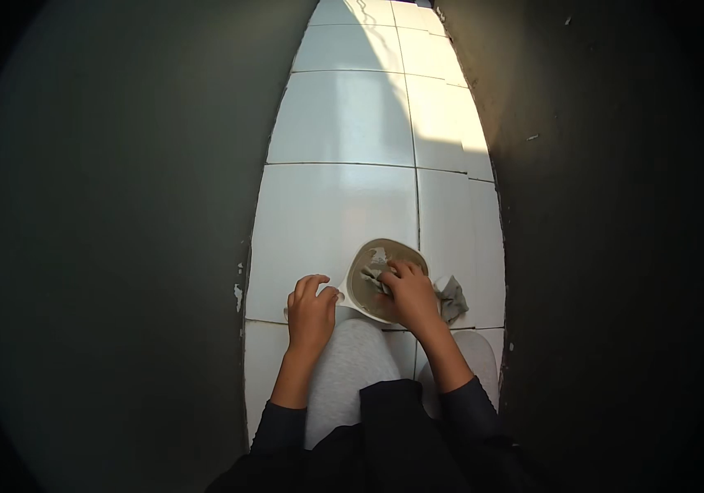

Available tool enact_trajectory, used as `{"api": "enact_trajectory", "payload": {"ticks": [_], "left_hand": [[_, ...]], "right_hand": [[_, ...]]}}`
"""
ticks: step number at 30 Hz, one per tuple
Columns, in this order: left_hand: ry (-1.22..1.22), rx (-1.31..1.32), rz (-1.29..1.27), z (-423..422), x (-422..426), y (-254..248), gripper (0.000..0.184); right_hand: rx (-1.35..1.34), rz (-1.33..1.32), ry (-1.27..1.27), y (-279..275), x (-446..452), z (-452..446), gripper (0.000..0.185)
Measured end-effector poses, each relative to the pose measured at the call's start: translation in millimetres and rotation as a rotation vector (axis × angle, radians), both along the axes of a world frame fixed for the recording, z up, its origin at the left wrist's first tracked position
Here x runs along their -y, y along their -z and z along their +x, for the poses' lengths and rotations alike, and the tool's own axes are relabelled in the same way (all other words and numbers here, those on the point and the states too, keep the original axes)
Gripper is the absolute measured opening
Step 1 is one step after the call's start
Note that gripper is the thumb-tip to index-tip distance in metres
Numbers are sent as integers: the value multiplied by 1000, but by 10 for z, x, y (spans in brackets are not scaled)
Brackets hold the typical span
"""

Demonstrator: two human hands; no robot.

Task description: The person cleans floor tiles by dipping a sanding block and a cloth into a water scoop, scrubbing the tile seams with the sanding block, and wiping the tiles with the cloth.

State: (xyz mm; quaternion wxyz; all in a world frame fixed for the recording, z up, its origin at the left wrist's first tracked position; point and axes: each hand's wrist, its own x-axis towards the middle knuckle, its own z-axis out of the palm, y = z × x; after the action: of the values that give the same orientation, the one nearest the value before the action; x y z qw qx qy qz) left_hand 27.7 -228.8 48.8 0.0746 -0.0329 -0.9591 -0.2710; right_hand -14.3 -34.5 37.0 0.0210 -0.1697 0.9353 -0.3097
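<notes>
A white-rimmed dipper (pixel 366 251) with a short side handle stands on the tiles just in front of my knees. Murky, grey-brown contents fill its inside, with a pale patch and a few grey scraps (pixel 371 275) showing. My left hand (pixel 312 312) is curled over the handle at the dipper's left side; the palm side is hidden. My right hand (pixel 408 296) reaches into the dipper from the right, fingers bent down and closed among the scraps. What they pinch cannot be made out. Right beside the dipper lies a crumpled grey piece (pixel 453 299), cloth or paper.
White floor tiles (pixel 331 205) form a narrow strip running away from me. Dark walls (pixel 122 246) rise close on both sides, chipped along the bottom edges. Sunlight falls on the far right tiles. My legs (pixel 352 361) in light grey trousers are bent below the dipper.
</notes>
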Motion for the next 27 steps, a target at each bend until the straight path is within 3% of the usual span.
{"api": "enact_trajectory", "payload": {"ticks": [3, 7, 10, 13, 15, 18, 22, 27], "left_hand": [[-11, 20, 20, 1, -15, 6, 6], [1, -10, 28, -6, -38, 35, 6], [-8, 1, 53, -16, -28, 30, 6], [-16, 28, 86, -20, -36, 13, 7], [-25, 44, 103, -23, -41, -4, 8], [-18, 42, 86, -6, -50, -15, 10], [-3, 6, 84, 9, -65, -55, 14], [-28, -12, 108, 48, -76, -61, 16]], "right_hand": [[-80, 345, -43, 171, 106, 52, 35], [62, 371, -48, 230, 164, 19, 35], [129, 160, -2, 82, 141, -71, 30], [43, 101, 46, -195, 109, -111, 24], [-81, 46, -50, -430, 104, -123, 21], [-161, 85, -53, -372, 154, -105, 28], [-137, -2, -127, 156, 185, -121, 32], [-65, 326, -62, 128, 230, -6, 37]]}}
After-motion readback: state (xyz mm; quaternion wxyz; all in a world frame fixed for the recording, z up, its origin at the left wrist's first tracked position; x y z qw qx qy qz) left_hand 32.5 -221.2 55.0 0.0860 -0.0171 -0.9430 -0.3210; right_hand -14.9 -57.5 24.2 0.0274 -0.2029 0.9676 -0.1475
